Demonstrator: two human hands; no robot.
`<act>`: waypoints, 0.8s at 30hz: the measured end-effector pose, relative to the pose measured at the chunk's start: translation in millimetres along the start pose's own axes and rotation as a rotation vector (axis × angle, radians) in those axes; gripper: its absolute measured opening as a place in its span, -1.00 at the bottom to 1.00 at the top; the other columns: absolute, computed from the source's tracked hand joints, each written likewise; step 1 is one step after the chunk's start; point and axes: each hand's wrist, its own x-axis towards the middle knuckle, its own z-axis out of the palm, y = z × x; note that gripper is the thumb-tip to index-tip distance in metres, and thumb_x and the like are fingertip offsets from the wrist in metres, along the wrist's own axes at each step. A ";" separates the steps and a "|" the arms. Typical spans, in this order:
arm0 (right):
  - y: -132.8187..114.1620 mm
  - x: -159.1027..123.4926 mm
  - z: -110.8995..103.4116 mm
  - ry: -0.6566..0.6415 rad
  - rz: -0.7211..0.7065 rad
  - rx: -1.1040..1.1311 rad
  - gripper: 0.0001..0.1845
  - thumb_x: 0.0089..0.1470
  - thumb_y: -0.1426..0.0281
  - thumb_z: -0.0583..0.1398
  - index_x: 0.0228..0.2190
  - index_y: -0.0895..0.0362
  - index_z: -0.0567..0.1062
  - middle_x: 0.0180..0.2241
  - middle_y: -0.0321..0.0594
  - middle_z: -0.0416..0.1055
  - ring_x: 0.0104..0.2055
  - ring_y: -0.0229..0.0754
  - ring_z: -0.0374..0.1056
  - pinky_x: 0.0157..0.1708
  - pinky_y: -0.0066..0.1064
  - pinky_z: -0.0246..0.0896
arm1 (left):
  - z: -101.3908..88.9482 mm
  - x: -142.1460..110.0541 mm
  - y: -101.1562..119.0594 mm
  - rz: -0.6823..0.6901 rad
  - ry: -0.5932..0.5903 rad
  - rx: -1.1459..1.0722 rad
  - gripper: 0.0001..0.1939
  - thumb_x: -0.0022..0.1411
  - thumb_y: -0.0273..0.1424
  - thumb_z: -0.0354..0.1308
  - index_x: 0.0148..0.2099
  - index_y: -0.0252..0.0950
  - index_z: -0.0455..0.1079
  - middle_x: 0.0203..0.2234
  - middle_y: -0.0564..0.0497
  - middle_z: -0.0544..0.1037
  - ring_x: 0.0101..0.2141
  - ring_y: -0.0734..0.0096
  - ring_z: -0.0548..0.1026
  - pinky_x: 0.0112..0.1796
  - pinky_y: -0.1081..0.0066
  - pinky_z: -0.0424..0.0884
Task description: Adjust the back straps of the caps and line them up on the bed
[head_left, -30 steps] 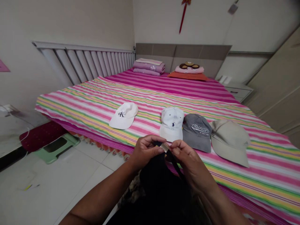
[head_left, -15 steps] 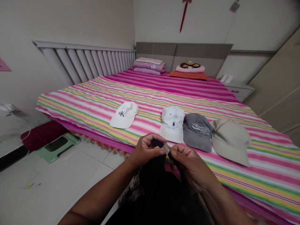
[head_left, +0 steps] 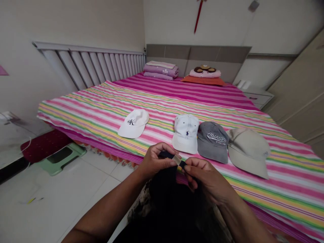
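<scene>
Between my hands is a dark cap (head_left: 167, 189), its body blending into the dark clothing below. My left hand (head_left: 160, 158) pinches the strap by its metal buckle (head_left: 178, 160). On the other side, my right hand (head_left: 202, 175) grips the dark strap end just past the buckle. Beyond them on the bed lie a white cap with black letters (head_left: 134, 123), a pale cap with a small dark emblem (head_left: 186, 133), a grey cap with white lettering (head_left: 213, 141) and a beige cap (head_left: 249, 152). The last three sit side by side.
A striped sheet (head_left: 83, 101) covers the bed's near part. Folded purple bedding (head_left: 160, 71) and a pink-and-orange stack (head_left: 205, 76) lie by the headboard (head_left: 215, 55). On the floor at left stands a green stool (head_left: 60, 160). A bedside cabinet (head_left: 259, 98) is at far right.
Both hands stay on the strap. The strap end by my right hand now lies straighter beside the buckle, and the gap below it looks wider. The caps on the bed have not moved.
</scene>
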 end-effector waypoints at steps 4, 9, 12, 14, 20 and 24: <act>-0.5 -0.3 0.8 -0.014 0.001 0.006 -0.76 -0.13 0.28 0.26 -0.60 0.19 0.39 -0.75 -0.44 0.22 -0.76 -0.47 0.01 -0.75 -0.60 -0.07 | -2.7 0.7 1.2 0.040 -0.066 0.070 -0.74 -0.17 -0.46 0.32 -0.39 -0.36 0.32 -0.45 0.00 0.55 -0.37 0.40 0.49 -0.18 0.29 0.34; -2.6 -1.0 0.2 -0.020 0.005 0.009 -0.74 -0.12 0.27 0.25 -0.63 0.18 0.37 -0.80 -0.46 0.18 -0.77 -0.47 -0.03 -0.77 -0.61 -0.13 | -7.5 3.1 7.2 -0.041 -0.213 -0.068 -0.70 -0.16 -0.35 0.32 -0.38 -0.38 0.34 -0.38 -0.08 0.53 -0.33 0.35 0.48 -0.28 0.36 0.35; -4.9 -1.4 -1.3 -0.010 0.005 -0.018 -0.74 -0.13 0.28 0.25 -0.64 0.19 0.37 -0.81 -0.46 0.18 -0.77 -0.48 -0.05 -0.77 -0.61 -0.15 | -12.3 10.0 12.8 -0.183 -0.276 -0.169 -0.57 -0.10 -0.13 0.24 -0.31 -0.40 0.38 -0.33 -0.16 0.52 -0.34 0.30 0.48 -0.31 0.36 0.35; -6.4 -1.4 -2.7 0.005 0.009 -0.028 -0.74 -0.15 0.28 0.26 -0.64 0.19 0.37 -0.80 -0.46 0.17 -0.77 -0.49 -0.06 -0.77 -0.61 -0.16 | -15.6 17.1 16.9 -0.279 -0.295 -0.135 -0.48 -0.05 -0.02 0.14 -0.26 -0.42 0.40 -0.33 -0.18 0.52 -0.34 0.30 0.48 -0.32 0.37 0.34; -9.7 -0.9 -6.6 0.043 0.053 -0.087 -0.71 -0.22 0.25 0.29 -0.65 0.20 0.36 -0.77 -0.44 0.19 -0.76 -0.50 -0.04 -0.77 -0.62 -0.18 | -18.2 35.9 23.4 -0.555 -0.493 0.111 -0.53 -0.04 -0.08 0.17 -0.32 -0.44 0.45 -0.54 -0.03 0.48 -0.51 0.50 0.38 -0.43 0.49 0.25; -10.6 -0.8 -8.6 0.059 0.062 -0.141 -0.70 -0.21 0.24 0.28 -0.65 0.20 0.36 -0.78 -0.45 0.17 -0.76 -0.50 -0.04 -0.77 -0.62 -0.19 | -13.5 38.3 24.3 -0.605 -0.543 0.134 -0.62 -0.04 -0.15 0.20 -0.38 -0.43 0.42 -0.59 0.05 0.41 -0.56 0.59 0.30 -0.50 0.53 0.19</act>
